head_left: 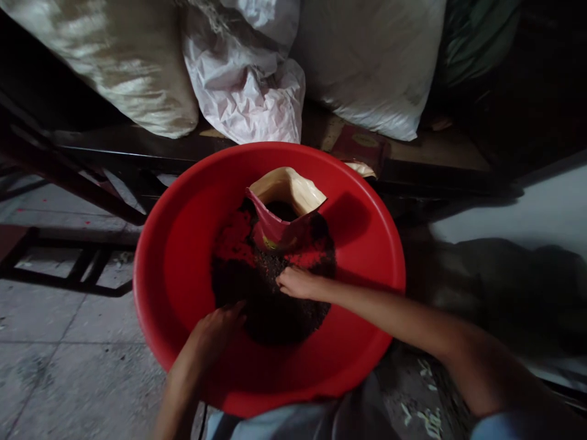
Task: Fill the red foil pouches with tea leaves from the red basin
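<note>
A wide red plastic basin (169, 256) holds a layer of dark, loose, grainy material (279, 321) that looks like soil or dried leaves. In it, toward the far side, stands an open pouch (279, 235), dark red outside and cream inside, with dark stuff visible within. My right hand (296, 283) is over the middle of the heap, just in front of the pouch, its fingers curled together; what they hold, if anything, is hidden. At the heap's near left edge, my left hand (220, 327) reaches in with fingers stretched out, the tips dim in shadow.
Behind the basin, a dark wooden bench (449, 150) carries a cream sack (137, 73), a crumpled white bag (257, 98) and a large pale sack (367, 67). A black metal frame (73, 269) lies on the grey tiled floor (82, 373) at left. Pale scraps (428, 421) litter the floor at right.
</note>
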### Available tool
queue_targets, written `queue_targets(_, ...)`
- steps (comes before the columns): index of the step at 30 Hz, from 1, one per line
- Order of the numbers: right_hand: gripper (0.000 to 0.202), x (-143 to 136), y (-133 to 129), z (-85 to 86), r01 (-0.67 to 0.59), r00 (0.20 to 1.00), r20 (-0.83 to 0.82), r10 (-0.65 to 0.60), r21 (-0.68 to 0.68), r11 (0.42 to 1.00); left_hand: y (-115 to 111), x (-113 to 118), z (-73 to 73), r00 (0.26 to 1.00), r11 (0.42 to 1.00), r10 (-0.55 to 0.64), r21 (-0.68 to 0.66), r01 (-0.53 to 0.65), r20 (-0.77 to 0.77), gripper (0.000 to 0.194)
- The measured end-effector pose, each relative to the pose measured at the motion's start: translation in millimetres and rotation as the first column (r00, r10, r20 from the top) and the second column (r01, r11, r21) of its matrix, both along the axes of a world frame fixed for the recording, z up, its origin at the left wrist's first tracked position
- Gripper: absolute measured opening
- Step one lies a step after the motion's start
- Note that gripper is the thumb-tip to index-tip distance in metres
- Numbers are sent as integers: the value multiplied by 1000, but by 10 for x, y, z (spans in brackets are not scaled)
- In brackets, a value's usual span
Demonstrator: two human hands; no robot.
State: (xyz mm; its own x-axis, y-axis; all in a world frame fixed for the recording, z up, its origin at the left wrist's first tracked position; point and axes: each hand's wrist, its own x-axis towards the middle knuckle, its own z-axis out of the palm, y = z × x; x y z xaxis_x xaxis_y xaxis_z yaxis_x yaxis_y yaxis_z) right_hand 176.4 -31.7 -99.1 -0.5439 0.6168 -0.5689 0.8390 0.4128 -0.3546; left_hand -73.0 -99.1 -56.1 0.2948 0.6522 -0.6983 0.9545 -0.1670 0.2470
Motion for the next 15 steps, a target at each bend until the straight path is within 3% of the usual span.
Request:
queue_targets(6,21,-147,-147,-187,64,998,9,-63,-11,998,-32,29,-23,1000,999,-31,5,31,-4,49)
queue_targets(10,13,-28,-107,-96,160,984,-71,-164,-52,986,-42,36,-17,998,997,-55,51,53,36,50)
queue_targets(15,9,28,-72,98,238,919,-248,-305,-267,934,-62,70,78,999,998,-33,57,31,31,47)
